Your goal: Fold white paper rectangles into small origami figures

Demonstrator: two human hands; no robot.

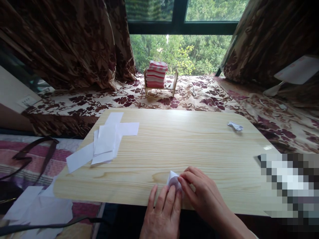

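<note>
Near the front edge of the table, a small piece of folded white paper (172,179) lies under my hands, its pointed tip sticking out toward the window. My left hand (163,209) rests with fingers stretched out, their tips pressing on the paper's lower part. From the right, my right hand (199,187) pinches the paper's right side between thumb and forefinger. Fingers cover much of the paper, so its full shape is hidden.
White paper slips (106,139) overlap at the left of the wooden table (184,142). A folded paper piece (235,126) lies at the far right, and a blurred-out object (289,182) at the right edge. More paper (47,205) is on the bed. Striped cloths (156,74) stand stacked by the window.
</note>
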